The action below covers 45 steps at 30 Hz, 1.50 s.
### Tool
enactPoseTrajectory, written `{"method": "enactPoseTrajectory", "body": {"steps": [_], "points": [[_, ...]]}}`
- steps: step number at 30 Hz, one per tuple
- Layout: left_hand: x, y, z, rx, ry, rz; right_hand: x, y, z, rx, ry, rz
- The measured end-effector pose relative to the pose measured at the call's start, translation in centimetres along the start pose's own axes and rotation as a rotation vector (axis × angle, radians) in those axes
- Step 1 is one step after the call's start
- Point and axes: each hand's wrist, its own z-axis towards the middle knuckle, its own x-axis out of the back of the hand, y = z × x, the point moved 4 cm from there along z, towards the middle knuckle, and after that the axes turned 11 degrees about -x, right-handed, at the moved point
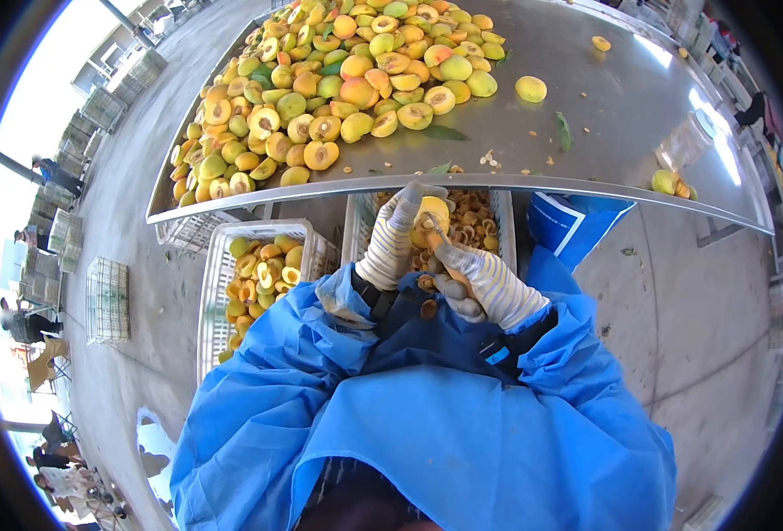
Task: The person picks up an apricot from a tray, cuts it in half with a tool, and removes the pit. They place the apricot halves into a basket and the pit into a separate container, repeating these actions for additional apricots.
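Observation:
My gloved left hand (395, 232) grips a yellow peach half (430, 218), its cut face toward me, just under the table edge. A pitting knife with a wooden handle (459, 270) is in my gloved right hand (482, 283), and its metal tip touches the peach flesh. Below both hands stands a crate (508, 232) partly filled with brown pits (473, 215). One loose pit (428, 308) shows between my wrists, over the blue apron. To the left, a white crate (207, 305) holds pitted peach halves (263, 274).
A heap of peach halves (356, 75) covers the left of the metal table (604, 115). A clear jar (685, 142) and a few peach pieces (670, 184) lie at its right. A blue bag (561, 226) hangs below. Other people (28, 323) are far left.

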Motion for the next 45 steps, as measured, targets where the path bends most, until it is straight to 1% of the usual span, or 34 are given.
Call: {"method": "enactPoseTrajectory", "body": {"steps": [1, 3, 5, 8, 9, 11, 12, 13, 14, 16, 17, 18, 19, 20, 21, 23, 24, 25, 26, 27, 28, 29, 31, 32, 33, 34, 36, 37, 38, 40, 41, 44, 45], "points": [[0.0, 0.3, -0.1, 0.068, -0.053, -0.033, 0.0, 0.2, -0.1, -0.025, -0.058, 0.05], [-0.3, 1.3, -0.4, 0.132, -0.103, -0.096, -0.4, 0.4, -0.2, -0.087, -0.191, 0.124], [-0.3, 1.2, 0.0, 0.17, -0.159, -0.143, -0.4, 0.6, 0.1, -0.086, -0.255, 0.167], [-0.2, 1.2, -0.1, 0.108, -0.138, -0.157, -0.4, 0.9, 0.8, -0.078, -0.365, 0.269], [-0.2, 0.7, 0.0, 0.046, -0.068, -0.168, -0.6, 0.9, 1.0, -0.076, -0.405, 0.308], [-0.4, -0.5, 0.3, -0.082, 0.072, -0.188, -0.5, 0.3, 1.1, -0.003, -0.227, 0.211], [-0.3, -0.6, 0.4, -0.029, 0.043, -0.208, -0.5, -0.1, 1.1, 0.036, -0.139, 0.161], [0.0, -0.6, 0.5, 0.026, 0.014, -0.23, -0.1, -0.3, 1.0, 0.025, 0.037, 0.0], [0.2, -0.7, 0.4, 0.083, -0.015, -0.252, 0.3, -0.4, 1.1, 0.063, 0.13, -0.104], [0.0, -0.6, 0.3, 0.087, -0.023, -0.202, 1.3, -0.3, 1.5, 0.135, 0.309, -0.319], [0.4, -1.3, 0.5, 0.09, -0.033, -0.147, 0.9, 0.5, 1.8, 0.143, 0.292, -0.291], [0.4, -1.5, 0.5, 0.093, -0.041, -0.091, 0.6, 0.8, 1.6, 0.094, 0.226, -0.204], [0.2, -1.6, 0.4, 0.126, -0.053, -0.165, 0.1, 0.8, 1.2, 0.046, 0.162, -0.115], [0.3, -2.0, 0.3, 0.222, -0.1, -0.26, -0.3, 0.9, 0.9, -0.003, 0.1, -0.025], [0.3, -2.3, 0.3, 0.316, -0.149, -0.355, -0.7, 1.0, 0.7, 0.01, 0.055, 0.0], [-0.2, -2.9, 0.3, 0.344, -0.216, -0.365, -1.5, 1.1, 0.6, 0.04, -0.033, 0.047], [-0.8, -2.8, 0.4, 0.279, -0.229, -0.276, -1.9, 1.1, 0.5, 0.057, -0.08, 0.07], [-0.4, -2.4, 0.6, 0.224, -0.131, -0.391, -2.1, 0.8, 0.5, 0.078, -0.13, 0.092], [0.3, -1.8, 0.9, 0.167, -0.035, -0.5, -0.9, 0.0, 0.1, 0.162, -0.083, 0.1], [1.4, -1.6, 1.6, 0.137, 0.067, -0.508, -0.3, -0.3, -0.3, 0.185, -0.051, 0.063], [2.2, -1.3, 1.7, 0.071, 0.087, -0.404, 0.0, -0.5, -0.6, 0.21, -0.024, 0.025], [2.9, -0.7, 2.0, 0.003, 0.106, -0.298, 0.2, -0.7, -1.0, 0.234, 0.055, -0.06], [4.0, 1.2, 2.5, -0.132, 0.175, -0.109, 1.4, -1.3, -0.3, 0.339, 0.35, -0.564], [5.3, 2.0, 2.2, -0.133, 0.178, -0.035, 2.5, -1.3, 0.4, 0.39, 0.502, -0.808], [6.5, 2.9, 1.9, -0.134, 0.181, 0.038, 4.1, -1.1, 1.3, 0.562, 0.606, -1.173], [6.9, 5.1, 1.1, -0.175, 0.187, 0.081, 4.0, -1.2, 0.9, 0.576, 0.625, -1.22], [9.2, 9.6, -0.9, -0.179, 0.309, 0.536, 3.5, -1.3, 0.2, 0.607, 0.658, -1.313], [10.6, 11.7, -1.8, -0.13, 0.35, 0.834, 4.0, -1.3, 0.3, 0.652, 0.665, -1.382], [12.0, 13.6, -2.6, -0.075, 0.386, 1.134, 3.8, -1.3, 0.3, 0.596, 0.686, -1.432], [16.5, 14.9, -2.4, -0.021, 0.379, 1.724, 2.7, -1.6, -0.6, 0.473, 0.728, -1.53], [18.2, 14.6, -1.9, -0.181, 0.347, 1.828, 2.1, -1.7, -0.5, 0.424, 0.776, -1.587], [16.7, 14.1, 2.2, -0.391, 0.323, 1.925, 1.8, -1.7, -0.2, 0.333, 0.838, -1.61], [16.5, 13.1, 4.2, -0.375, 0.272, 1.926, 2.2, -1.6, 0.1, 0.366, 0.812, -1.677]]}}
